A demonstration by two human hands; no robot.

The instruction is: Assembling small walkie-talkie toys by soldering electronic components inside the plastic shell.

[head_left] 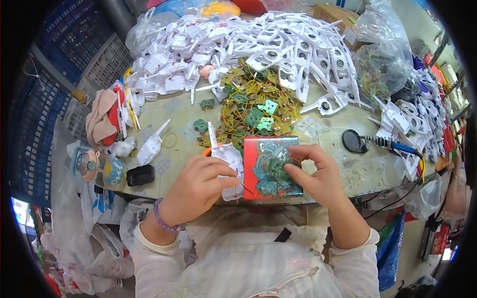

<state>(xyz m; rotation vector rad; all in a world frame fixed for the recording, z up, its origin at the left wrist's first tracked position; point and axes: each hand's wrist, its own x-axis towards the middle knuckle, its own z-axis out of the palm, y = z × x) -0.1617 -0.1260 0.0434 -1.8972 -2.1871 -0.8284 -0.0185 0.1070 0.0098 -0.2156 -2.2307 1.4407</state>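
Note:
My left hand [198, 185], with a purple bead bracelet at its wrist, is closed on a white plastic shell [229, 158] with a long narrow stem pointing away from me. The thumb is mostly hidden. Between the thumb and fingers of my right hand [318, 171] is a green circuit board [279, 170], a little blurred. It is over a flat red box or pad [250, 181] with a teal pattern, close to the table's front edge. A thin dark wire shows beside the shell's lower end.
Behind lies a heap of circuit boards with yellow wires [248, 107], backed by a big pile of white plastic shells [174, 52]. A soldering iron [392, 144] rests in its stand at right. A bottle [107, 169] and black object [141, 175] stand left, near a loose shell [153, 146].

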